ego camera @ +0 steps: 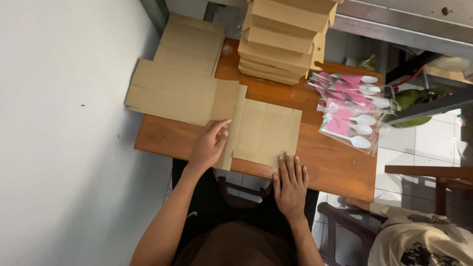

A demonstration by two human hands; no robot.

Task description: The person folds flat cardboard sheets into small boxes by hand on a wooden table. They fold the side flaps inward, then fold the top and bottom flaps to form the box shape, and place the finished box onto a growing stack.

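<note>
Flat cardboard box blank (266,130), brown and unfolded, lies at the centre of the frame on a wooden table (335,167), its near edge at the table's lower rim. Left hand (209,145) rests palm down on the blank's left flap, fingers spread and open, gripping nothing. Right hand (290,182) presses flat on the blank's lower right corner at the table edge, fingers extended, also closed on nothing. Stack of further flat blanks (180,74) lies in the upper left, touching the wall side and partly under the central blank. Pile of folded boxes (283,39) stands at top centre. Clear packets of white plastic spoons with pink napkins (350,111) lie at centre right, apart from both hands.
</note>
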